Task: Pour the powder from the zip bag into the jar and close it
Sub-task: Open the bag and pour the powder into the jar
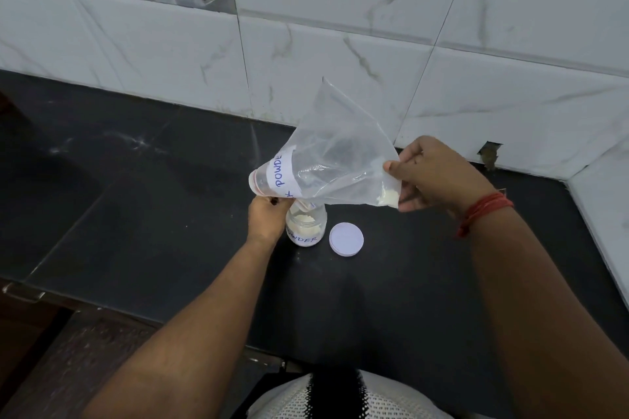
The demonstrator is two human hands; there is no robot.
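On the bench, head view: I see the jar (305, 226) standing upright and uncapped on the dark bench (136, 214), the zip bag (335, 160) tipped above it.
Progress: I judge the pour nearly finished; pale powder fills much of the jar, and only a small clump (388, 197) sits in the bag's raised corner.
Left to do: shake that clump down, clear the bag, then fit the lid (346, 239), which lies flat just beside the jar.
Left hand (267, 219): fingers curled shut on the bag's mouth end, held against the jar's rim.
Right hand (432, 173): thumb and fingers (391, 167) pinch the bag's far corner, lifted higher than the mouth; the clump lies just beside those fingertips.
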